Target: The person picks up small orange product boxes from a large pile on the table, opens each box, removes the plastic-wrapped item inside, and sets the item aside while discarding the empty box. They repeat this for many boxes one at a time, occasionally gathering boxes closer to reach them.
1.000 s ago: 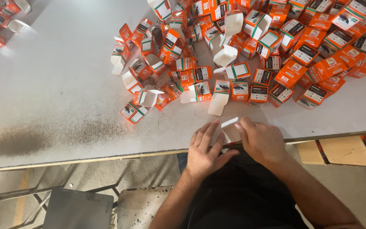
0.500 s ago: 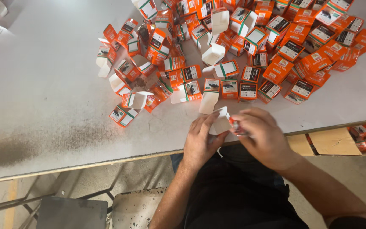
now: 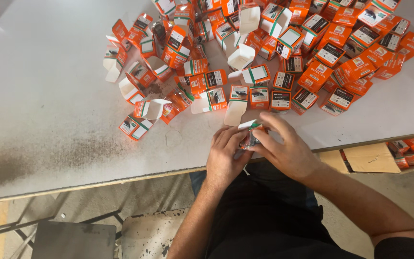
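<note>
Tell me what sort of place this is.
Probably a packing workshop or small factory bench. A heap of small orange cartons covers a worn white table, the left hand and right hand hold one carton, and more fill a box below.

The small boxes point(image 3: 283, 52) are orange with white flaps, green stripes and black panels. The desk point(image 3: 49, 96) is pale grey-white, speckled with a dark smudge. A brown cardboard carton point(image 3: 370, 158) sits below.
</note>
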